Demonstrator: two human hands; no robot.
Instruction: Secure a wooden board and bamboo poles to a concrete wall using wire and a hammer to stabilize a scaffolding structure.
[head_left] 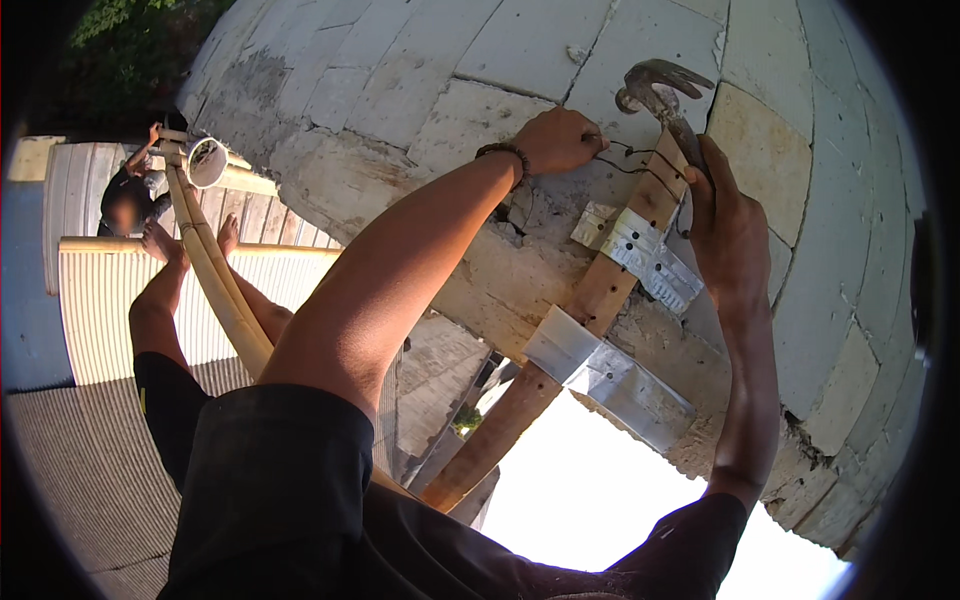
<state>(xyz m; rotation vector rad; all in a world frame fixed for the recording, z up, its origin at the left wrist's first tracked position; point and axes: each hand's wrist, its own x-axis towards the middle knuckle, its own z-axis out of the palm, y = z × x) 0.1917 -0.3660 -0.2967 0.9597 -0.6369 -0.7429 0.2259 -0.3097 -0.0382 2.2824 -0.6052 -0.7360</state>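
My left hand is closed, its fingertips pinching the end of a dark wire. The wire loops around a wooden post fixed against the block wall. In my right hand is the handle of a claw hammer, with its worn metal head up above the post, close to the wall. The right fingers also lie near the wire, but whether they touch it I cannot tell. Lower down, a perforated metal strip and a wider metal sheet cross the post.
Bamboo poles run down on the left, with bare feet beside them. A white bucket hangs near their upper end. Another person is below, near a corrugated roof. Broken masonry forms the wall's lower edge.
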